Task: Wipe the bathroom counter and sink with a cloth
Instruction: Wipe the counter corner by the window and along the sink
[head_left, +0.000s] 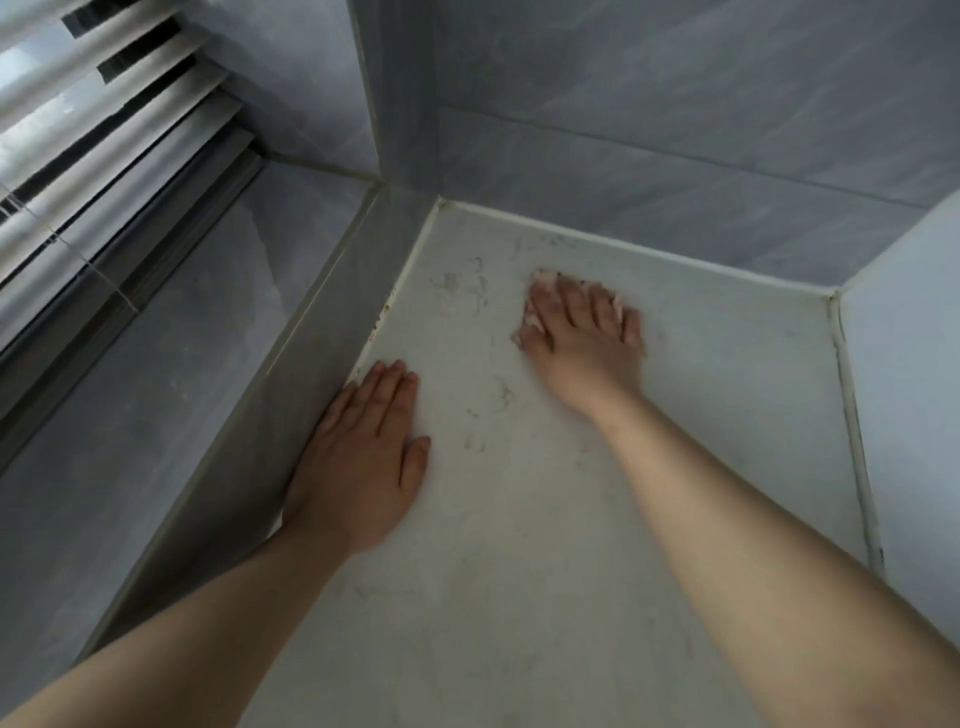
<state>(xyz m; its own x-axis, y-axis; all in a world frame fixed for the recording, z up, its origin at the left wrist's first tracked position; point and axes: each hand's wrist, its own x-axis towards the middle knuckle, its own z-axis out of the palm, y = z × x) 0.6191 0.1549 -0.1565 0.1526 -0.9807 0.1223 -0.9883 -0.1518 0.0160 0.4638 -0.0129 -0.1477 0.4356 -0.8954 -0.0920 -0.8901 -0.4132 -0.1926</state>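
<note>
Left hand (358, 462) flat; right hand (582, 332) covers cloth (535, 312)

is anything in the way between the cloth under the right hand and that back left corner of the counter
Nothing solid shows there. The right hand presses the cloth flat on the counter, and the stretch toward the back corner holds only dark smudges and hair-like bits. The left hand rests nearer the camera, off that path.
</note>
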